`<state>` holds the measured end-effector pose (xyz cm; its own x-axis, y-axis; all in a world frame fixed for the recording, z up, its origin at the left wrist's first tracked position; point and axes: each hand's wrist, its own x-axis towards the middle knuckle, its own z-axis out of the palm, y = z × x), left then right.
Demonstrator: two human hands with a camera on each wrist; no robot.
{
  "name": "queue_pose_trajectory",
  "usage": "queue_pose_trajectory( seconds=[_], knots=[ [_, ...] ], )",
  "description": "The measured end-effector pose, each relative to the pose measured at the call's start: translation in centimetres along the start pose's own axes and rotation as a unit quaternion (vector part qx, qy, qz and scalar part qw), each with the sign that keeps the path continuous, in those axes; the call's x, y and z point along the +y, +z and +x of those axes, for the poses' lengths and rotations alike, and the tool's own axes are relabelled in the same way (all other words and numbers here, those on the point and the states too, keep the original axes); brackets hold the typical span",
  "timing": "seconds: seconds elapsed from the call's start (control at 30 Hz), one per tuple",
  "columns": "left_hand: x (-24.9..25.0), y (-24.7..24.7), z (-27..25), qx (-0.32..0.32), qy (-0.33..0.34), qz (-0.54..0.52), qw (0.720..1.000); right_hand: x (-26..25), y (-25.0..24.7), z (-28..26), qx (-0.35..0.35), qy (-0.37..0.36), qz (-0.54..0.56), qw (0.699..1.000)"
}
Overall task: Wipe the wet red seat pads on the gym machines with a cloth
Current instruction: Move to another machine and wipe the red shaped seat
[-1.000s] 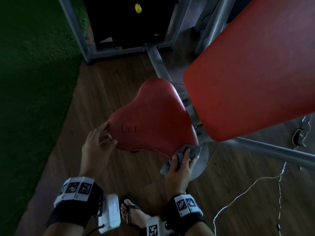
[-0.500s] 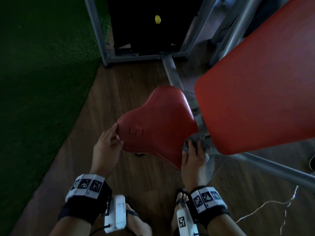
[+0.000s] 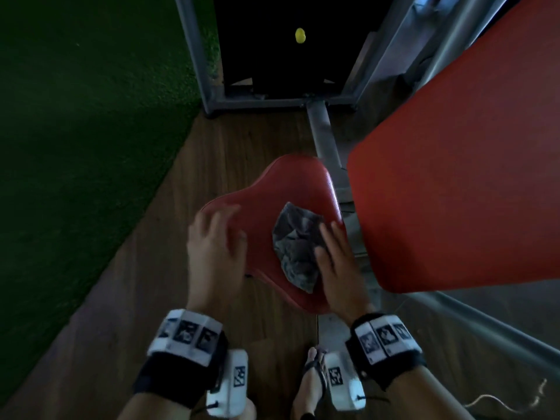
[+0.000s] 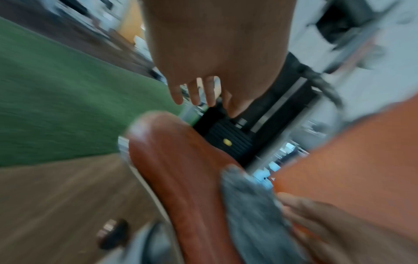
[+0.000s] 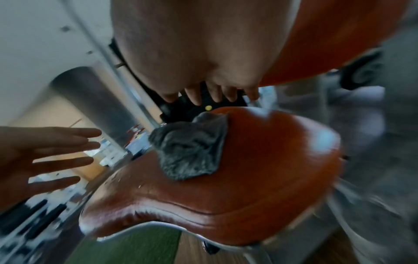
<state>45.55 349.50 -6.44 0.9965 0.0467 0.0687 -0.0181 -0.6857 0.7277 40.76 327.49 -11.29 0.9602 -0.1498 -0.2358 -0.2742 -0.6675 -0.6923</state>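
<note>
Right wrist alone shows cloth (image 5: 190,151) lying free.

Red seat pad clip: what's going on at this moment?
A person stands over a red heart-shaped vinyl seat pad on a gym machine. A crumpled grey cloth lies on the pad's top. The right hand is beside the cloth with fingers straight, not gripping it. The left hand, blurred, is open over the pad's left edge. A larger red back pad sits to the right.

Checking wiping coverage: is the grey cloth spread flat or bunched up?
Bunched up. The cloth lies crumpled in folds on the red seat pad, covering only a small patch.
</note>
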Motion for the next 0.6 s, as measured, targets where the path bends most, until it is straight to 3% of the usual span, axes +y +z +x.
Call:
queue_pose_trajectory(
  seconds=[0.1, 0.33, 0.47, 0.53, 0.6],
  knots=[
    [3.3, 4.0, -1.9, -0.104, 0.079, 0.054, 0.99, 3.3, -1.1, -2.2, -0.009, 0.084, 0.1, 0.991],
    [5.1, 10.9, -2.6, -0.284, 0.135, 0.281, 0.907, 7.1, -1.7, -3.5, -0.044, 0.076, 0.112, 0.99],
    [4.4, 11.4, -1.8, -0.289, 0.14, 0.351, 0.879, 7.8, -2.0, -3.2, -0.042, 0.04, 0.154, 0.986],
    [4.1, 11.4, -2.0, -0.273, 0.144, 0.346, 0.886, 7.8, -2.3, -3.2, -0.057, 0.053, 0.173, 0.982],
    [3.7, 11.0, -2.3, -0.21, 0.163, 0.327, 0.907, 7.7, -2.6, -3.3, -0.074, 0.048, 0.175, 0.981]
  ],
)
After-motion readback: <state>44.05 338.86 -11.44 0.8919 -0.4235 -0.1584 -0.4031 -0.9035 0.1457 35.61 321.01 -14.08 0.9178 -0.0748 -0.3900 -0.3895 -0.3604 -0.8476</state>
